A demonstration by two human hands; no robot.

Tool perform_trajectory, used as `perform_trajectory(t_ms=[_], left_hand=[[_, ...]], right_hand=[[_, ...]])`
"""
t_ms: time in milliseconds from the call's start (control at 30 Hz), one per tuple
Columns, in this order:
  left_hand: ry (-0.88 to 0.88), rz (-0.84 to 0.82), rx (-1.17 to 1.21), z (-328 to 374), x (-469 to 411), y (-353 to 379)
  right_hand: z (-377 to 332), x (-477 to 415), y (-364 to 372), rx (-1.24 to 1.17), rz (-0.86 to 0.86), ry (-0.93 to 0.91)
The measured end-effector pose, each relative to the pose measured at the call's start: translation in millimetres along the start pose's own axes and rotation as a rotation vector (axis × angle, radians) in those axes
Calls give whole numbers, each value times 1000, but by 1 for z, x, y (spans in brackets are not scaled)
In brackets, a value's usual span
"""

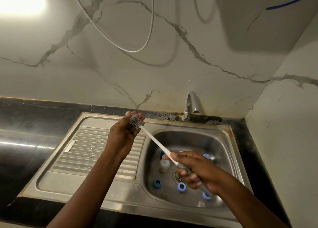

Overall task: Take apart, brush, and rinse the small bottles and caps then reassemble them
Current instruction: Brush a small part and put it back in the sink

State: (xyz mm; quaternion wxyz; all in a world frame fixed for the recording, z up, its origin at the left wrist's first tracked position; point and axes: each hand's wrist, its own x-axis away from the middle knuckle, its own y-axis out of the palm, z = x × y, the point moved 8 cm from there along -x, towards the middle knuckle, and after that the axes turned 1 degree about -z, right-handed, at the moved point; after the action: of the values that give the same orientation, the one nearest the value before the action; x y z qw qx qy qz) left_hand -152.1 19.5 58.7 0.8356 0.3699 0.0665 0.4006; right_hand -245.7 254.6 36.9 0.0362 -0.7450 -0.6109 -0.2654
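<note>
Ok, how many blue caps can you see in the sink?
5 blue caps in the sink: front left cap, front middle cap, front right cap, back right cap, and back left cap beside the small bottle. The right hand may hide more.

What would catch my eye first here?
The long white brush stretched between both hands above the steel sink: the left hand pinches its grey ribbed head, the right hand grips its handle. Below, blue caps and a small bottle sit in the basin.

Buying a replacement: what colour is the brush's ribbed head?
Grey brush head, on a white stem; the head view shows it.
</note>
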Motion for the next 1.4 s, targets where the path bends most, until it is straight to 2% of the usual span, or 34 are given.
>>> perform_trajectory(t_ms=[100, 167, 200, 267, 333, 400, 467, 500, 567, 600, 667, 733, 833, 900, 967, 1033, 1067, 1133, 1200, 1300, 1367, 1400], left_hand=[[-24, -67, 82, -1, -2, 4], [-24, -43, 71, -2, -4, 2], [-25, -4, 46, -3, -7, -1], [-32, 82, -11, -7, -9, -9], [-54, 162, -52, -12, -10, -18], [-75, 242, -68, -17, -9, -26], [-82, 299, -85, -20, -8, -30], [-78, 316, -98, -20, -8, -31], [-66, 321, -110, -19, -8, -31], [-57, 308, -106, -18, -8, -30], [-31, 246, -84, -14, -10, -27], [-2, 148, -54, -9, -12, -20], [-8, 39, -17, -6, -13, -11], [-36, -2, 36, -6, -13, -6], [-61, -36, 77, -7, -12, -1], [-81, -50, 94, -8, -11, 0], [-93, -39, 98, -9, -10, -1], [-119, 19, 81, -11, -10, -8], [-149, 99, 39, -16, -8, -17], [-186, 146, 19, -22, -5, -24], [-192, 140, 3, -19, -4, -26], [-193, 133, -11, -16, -5, -27]], right_hand=[[9, 1, 9, -191, -177, 144], [5, -2, 9, -123, -124, 113], [0, -3, 5, -5, -31, 45], [-20, 0, -10, 404, 258, -167], [-47, 14, -13, 1018, 515, -404], [-58, 25, -1, 1574, 618, -534], [-51, 26, 0, 1847, 640, -569], [-49, 27, 0, 1903, 660, -603], [-49, 28, 0, 1886, 688, -658], [-51, 28, 0, 1801, 704, -668], [-53, 27, -17, 1290, 671, -567], [-34, 15, -25, 716, 474, -397], [-5, 5, -9, 171, 160, -101], [8, 8, 5, -101, -26, 92], [11, 12, 11, -198, -111, 140], [8, 11, 12, -122, -79, 111], [5, 10, 8, -12, -6, 61], [-9, 11, -7, 365, 244, -102], [-28, 19, -17, 848, 480, -259], [-46, 27, -12, 1362, 601, -371], [-48, 32, -15, 1461, 646, -410], [-47, 35, -20, 1420, 675, -420]])
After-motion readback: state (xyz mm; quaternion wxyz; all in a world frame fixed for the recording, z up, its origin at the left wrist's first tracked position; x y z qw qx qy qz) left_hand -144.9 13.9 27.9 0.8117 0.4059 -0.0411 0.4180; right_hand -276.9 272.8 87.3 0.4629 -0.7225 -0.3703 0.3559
